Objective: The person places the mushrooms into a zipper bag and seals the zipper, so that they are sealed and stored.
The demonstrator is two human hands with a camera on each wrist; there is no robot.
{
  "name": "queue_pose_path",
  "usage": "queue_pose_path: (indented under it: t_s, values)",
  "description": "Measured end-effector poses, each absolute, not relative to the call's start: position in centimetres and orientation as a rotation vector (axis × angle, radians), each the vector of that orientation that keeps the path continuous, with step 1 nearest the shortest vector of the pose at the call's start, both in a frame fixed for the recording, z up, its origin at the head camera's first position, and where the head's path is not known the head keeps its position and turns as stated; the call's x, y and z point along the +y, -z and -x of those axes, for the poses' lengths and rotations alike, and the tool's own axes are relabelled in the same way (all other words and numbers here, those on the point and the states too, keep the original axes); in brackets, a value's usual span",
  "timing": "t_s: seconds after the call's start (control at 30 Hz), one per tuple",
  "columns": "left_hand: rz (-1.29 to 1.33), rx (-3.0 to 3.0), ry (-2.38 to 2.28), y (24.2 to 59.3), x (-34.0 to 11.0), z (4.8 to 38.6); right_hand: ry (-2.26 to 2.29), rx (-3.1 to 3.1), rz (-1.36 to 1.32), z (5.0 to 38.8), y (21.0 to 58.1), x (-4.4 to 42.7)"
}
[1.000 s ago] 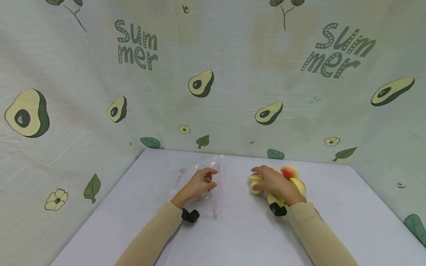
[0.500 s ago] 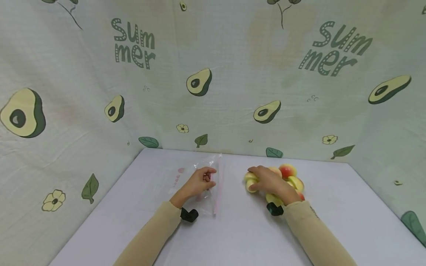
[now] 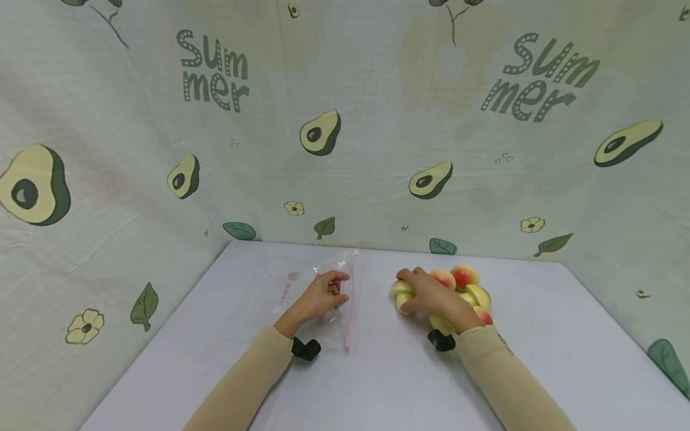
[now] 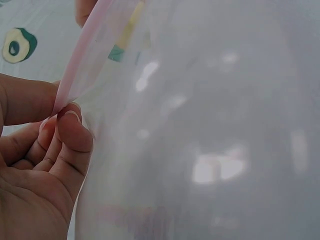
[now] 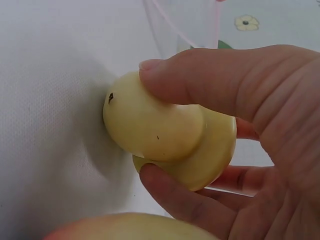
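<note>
In the head view my left hand is at a clear plastic zip bag with a pink closure edge. Up close, the left wrist view has the thumb and index finger pinching the pink rim of the bag, whose mouth is parted there. My right hand holds a pale yellow mushroom. In the right wrist view the thumb presses on the thick round stem of the mushroom, while fingers curl round its cap. The mushroom is low over the white table, and whether it touches is unclear.
Beside and behind my right hand lie red-and-yellow fruits and another yellow mushroom-like piece. A yellow piece lies under the right wrist. The white table ends at a cloth backdrop printed with avocados.
My right hand has come down onto the mushroom and shifted slightly left, its fingers closing round it; more red fruit shows behind. The left hand keeps its pinch on the bag.
</note>
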State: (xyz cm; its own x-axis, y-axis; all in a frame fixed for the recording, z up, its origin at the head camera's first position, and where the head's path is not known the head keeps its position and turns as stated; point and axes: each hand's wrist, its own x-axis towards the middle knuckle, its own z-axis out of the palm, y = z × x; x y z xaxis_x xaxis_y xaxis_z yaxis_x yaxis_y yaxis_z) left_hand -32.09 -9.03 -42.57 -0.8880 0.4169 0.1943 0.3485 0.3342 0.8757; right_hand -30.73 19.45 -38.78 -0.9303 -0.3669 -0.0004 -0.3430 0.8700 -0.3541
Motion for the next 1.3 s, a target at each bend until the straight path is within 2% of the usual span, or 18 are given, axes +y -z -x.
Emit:
queue_pose_path:
  t_s: [0.23, 0.43, 0.73, 1.3]
  values:
    - [-0.732, 2.499, -1.622, 40.7, -8.8, 30.5, 0.575, 2.982, 0.594, 30.6, 38.9, 19.1]
    - [-0.774, 2.477, -1.623, 39.2, -8.8, 29.2, 0.624, 2.980, 0.734, 30.5, 39.3, 19.1]
    - [-0.737, 2.488, -1.649, 42.1, -8.9, 31.6, 0.676, 2.979, 0.719, 30.8, 39.6, 18.8]
    - [-0.730, 2.450, -1.644, 42.3, -9.0, 31.9, 0.807, 3.008, 0.836, 30.7, 39.9, 18.1]
